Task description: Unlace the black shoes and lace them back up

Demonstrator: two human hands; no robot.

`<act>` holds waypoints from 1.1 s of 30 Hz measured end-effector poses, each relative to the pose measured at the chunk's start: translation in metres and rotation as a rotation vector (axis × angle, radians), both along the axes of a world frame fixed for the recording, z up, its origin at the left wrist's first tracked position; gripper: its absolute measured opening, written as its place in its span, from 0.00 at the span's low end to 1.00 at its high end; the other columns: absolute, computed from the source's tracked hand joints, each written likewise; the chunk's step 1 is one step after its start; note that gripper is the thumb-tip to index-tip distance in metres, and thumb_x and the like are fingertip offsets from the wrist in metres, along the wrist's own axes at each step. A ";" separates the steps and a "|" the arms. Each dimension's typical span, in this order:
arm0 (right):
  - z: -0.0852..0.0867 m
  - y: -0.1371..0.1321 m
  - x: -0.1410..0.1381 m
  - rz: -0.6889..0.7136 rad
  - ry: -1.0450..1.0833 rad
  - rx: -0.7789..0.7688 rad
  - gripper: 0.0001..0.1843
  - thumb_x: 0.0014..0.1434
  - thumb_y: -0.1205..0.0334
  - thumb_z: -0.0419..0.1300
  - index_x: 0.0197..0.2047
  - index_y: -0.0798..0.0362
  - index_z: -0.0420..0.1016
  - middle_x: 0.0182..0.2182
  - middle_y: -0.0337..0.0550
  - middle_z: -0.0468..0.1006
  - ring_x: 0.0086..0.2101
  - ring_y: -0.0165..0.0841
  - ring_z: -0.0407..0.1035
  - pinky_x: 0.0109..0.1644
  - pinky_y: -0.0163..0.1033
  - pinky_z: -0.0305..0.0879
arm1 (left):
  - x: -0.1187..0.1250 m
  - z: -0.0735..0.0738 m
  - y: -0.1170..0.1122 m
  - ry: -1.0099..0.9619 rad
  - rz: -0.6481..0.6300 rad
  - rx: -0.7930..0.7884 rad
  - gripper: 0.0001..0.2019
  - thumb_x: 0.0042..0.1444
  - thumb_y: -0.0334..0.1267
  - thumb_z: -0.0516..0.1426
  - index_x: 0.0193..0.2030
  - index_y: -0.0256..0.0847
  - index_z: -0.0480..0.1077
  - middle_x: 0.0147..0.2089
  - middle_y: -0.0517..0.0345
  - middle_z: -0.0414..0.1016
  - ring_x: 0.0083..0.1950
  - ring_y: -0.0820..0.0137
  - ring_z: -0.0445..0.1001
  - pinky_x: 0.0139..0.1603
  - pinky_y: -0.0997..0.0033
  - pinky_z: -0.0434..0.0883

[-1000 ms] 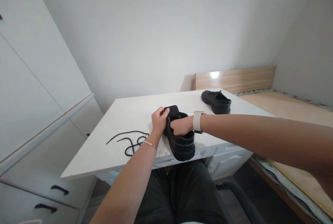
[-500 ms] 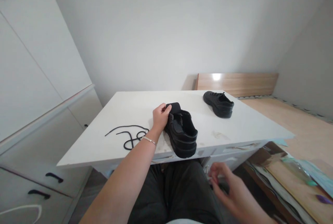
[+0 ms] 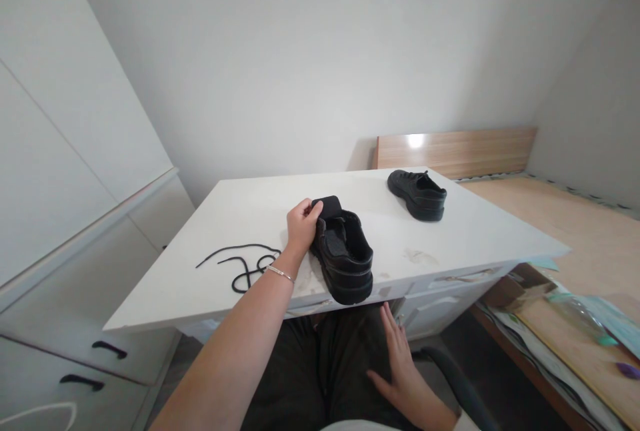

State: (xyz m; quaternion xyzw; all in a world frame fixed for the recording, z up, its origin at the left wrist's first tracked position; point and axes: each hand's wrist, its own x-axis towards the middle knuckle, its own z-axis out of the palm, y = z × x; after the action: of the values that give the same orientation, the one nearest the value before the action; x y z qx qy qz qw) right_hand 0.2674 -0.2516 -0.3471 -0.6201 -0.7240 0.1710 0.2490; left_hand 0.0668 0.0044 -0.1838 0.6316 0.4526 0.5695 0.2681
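A black shoe (image 3: 345, 264) without laces stands at the table's front edge, its heel toward me. My left hand (image 3: 303, 224) is closed on the shoe's tongue (image 3: 327, 207), pinching its left side between thumb and fingers. Left of that forearm lies a loose black shoelace (image 3: 243, 271), partly hidden by the arm. My right hand (image 3: 399, 364) rests on my thigh below the table edge, fingers stretched out and holding nothing. Farther back on the right sits a second black shoe (image 3: 417, 195) with its laces in.
Both shoes are on a white table (image 3: 240, 207) with drawers under its front edge. White cabinets (image 3: 75, 244) stand to the left. At the right are a wooden bed frame (image 3: 455, 151), a cardboard box (image 3: 517, 287) and a clear plastic bottle (image 3: 583, 317). A chair armrest (image 3: 453, 377) shows beside my right hand.
My right hand has come down from the air onto my thigh, its curled fingers now straightened. My left hand still grips the tongue. The view has shifted slightly.
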 end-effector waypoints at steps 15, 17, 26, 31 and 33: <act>0.121 0.034 0.018 0.123 0.191 0.445 0.17 0.67 0.68 0.54 0.57 0.46 0.70 0.49 0.47 0.74 0.51 0.38 0.70 0.55 0.45 0.70 | 0.001 0.001 -0.002 -0.044 -0.016 0.012 0.11 0.66 0.43 0.59 0.43 0.35 0.73 0.38 0.58 0.76 0.34 0.70 0.76 0.35 0.67 0.76; 0.167 0.056 0.016 0.137 0.203 0.599 0.16 0.66 0.69 0.55 0.55 0.48 0.71 0.48 0.48 0.74 0.50 0.38 0.70 0.55 0.45 0.68 | 0.001 0.003 -0.003 -0.046 -0.018 0.011 0.11 0.65 0.43 0.59 0.42 0.35 0.73 0.38 0.59 0.76 0.34 0.70 0.76 0.35 0.67 0.76; 0.280 0.154 -0.039 0.666 -0.294 -0.104 0.17 0.57 0.81 0.53 0.39 0.57 0.80 0.36 0.42 0.83 0.36 0.32 0.74 0.44 0.36 0.68 | 0.001 0.008 -0.006 -0.023 -0.010 -0.002 0.10 0.65 0.42 0.59 0.40 0.35 0.72 0.36 0.60 0.75 0.32 0.71 0.74 0.34 0.69 0.75; 0.267 0.191 -0.065 0.776 -0.487 -0.266 0.08 0.61 0.74 0.62 0.29 0.60 0.75 0.25 0.35 0.76 0.27 0.28 0.71 0.38 0.37 0.70 | 0.001 0.008 -0.006 -0.007 -0.007 -0.007 0.11 0.66 0.43 0.59 0.39 0.35 0.72 0.34 0.61 0.74 0.31 0.72 0.74 0.33 0.69 0.74; 0.255 0.197 -0.070 0.771 -0.516 -0.287 0.08 0.64 0.64 0.63 0.34 0.59 0.75 0.30 0.36 0.77 0.32 0.31 0.74 0.40 0.40 0.73 | 0.001 0.008 -0.007 -0.004 -0.012 -0.008 0.12 0.66 0.43 0.59 0.39 0.35 0.72 0.34 0.61 0.74 0.30 0.72 0.74 0.32 0.70 0.74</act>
State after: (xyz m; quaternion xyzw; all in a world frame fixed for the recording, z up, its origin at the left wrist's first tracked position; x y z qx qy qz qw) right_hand 0.1976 -0.0545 -0.0921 -0.3568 -0.9083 0.1895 -0.1084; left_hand 0.0679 -0.0022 -0.1757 0.6323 0.4504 0.5673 0.2749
